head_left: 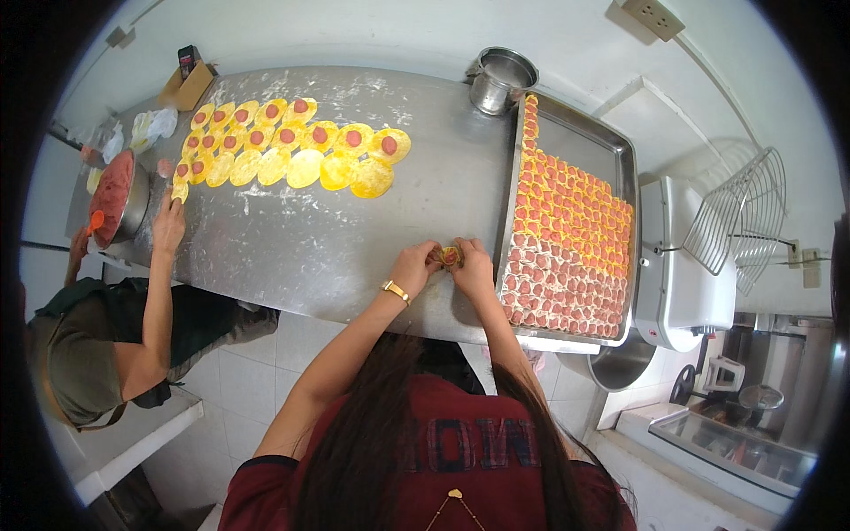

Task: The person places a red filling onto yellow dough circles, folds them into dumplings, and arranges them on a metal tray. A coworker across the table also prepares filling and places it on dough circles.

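Note:
Near the front edge of the steel table, my left hand (414, 269) and my right hand (474, 267) pinch a small open-topped dumpling (451, 257) between their fingertips. Its yellow wrapper is gathered around pinkish filling. Just right of my right hand lies a large metal tray (510, 208), holding close rows of dumplings (575, 239); the far rows look yellow, the near ones paler. To the far left, round yellow wrappers (371, 179) lie in rows on the table. Most carry a ball of pink meat filling (354, 138), while several in the nearest row are bare.
At the left a co-worker's hand (168, 228) touches a wrapper; the other holds an orange spoon (96, 220) at a bowl of pink filling (137, 199). A metal pot (502, 84) stands behind the tray. Right of it are a white appliance (677, 265) and a wire rack (744, 212).

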### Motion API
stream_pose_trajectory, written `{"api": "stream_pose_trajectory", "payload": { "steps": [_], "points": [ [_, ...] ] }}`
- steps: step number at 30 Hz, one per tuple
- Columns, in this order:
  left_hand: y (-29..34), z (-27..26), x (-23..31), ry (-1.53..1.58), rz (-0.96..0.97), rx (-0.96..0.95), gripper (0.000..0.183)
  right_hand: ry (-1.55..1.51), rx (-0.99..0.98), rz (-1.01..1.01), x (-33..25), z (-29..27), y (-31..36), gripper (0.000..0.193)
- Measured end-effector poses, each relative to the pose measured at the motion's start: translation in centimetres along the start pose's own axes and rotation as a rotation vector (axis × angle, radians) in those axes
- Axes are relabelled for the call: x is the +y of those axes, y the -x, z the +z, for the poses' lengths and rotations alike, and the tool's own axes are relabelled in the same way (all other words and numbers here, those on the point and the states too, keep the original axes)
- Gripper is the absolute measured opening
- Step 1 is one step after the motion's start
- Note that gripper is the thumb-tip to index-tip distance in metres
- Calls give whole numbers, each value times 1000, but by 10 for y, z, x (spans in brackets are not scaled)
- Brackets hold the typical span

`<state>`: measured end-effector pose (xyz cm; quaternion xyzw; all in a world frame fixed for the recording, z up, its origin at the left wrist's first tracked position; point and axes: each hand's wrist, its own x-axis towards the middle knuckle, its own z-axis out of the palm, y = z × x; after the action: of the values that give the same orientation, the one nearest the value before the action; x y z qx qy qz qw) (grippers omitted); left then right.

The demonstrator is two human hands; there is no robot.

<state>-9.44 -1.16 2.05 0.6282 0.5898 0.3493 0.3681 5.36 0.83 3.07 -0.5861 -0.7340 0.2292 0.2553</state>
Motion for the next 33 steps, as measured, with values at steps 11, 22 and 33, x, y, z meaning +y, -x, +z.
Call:
{"api": "stream_pose_trajectory", "payload": {
  "steps": [11,22,33],
  "points": [
    [7,3,-5,15,-22,47,20,-62,-57,-22,-5,2,-3,38],
    [26,6,-9,19,-41,64,33,-92,-106,-119,-7,-7,-4,29],
    [92,-19,-32,199,-257,205,18,-96,351,117,192,-225,-131,30]
  ]
}}
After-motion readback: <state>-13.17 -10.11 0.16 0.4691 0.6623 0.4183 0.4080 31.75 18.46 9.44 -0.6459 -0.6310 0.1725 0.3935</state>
